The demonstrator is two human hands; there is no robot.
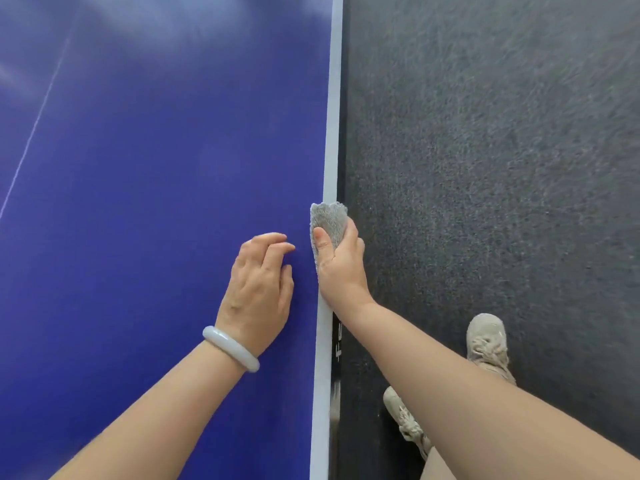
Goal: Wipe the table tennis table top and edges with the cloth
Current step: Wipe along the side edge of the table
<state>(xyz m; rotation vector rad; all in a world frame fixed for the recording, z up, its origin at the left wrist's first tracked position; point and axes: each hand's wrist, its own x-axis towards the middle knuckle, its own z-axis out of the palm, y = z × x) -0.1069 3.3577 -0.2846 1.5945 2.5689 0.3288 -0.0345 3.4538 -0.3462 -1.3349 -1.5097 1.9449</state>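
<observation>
Your left hand (259,289) rests on the blue worktop (156,168), fingers (273,242) loosely curled and holding nothing, bracing you, I'd say. Just beside it, your right hand (341,268) pinches the grey cloth (329,220) over the white edge (332,116), thumb on top, wrapping the rim. Those fingers drop below the edge, hidden; farther on, glare blurs the worktop.

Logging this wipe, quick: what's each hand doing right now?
Left hand: open, holding nothing, resting on the blue table tennis table top.
Right hand: grip closed on the grey fluffy cloth at the table's white edge stripe.
</observation>
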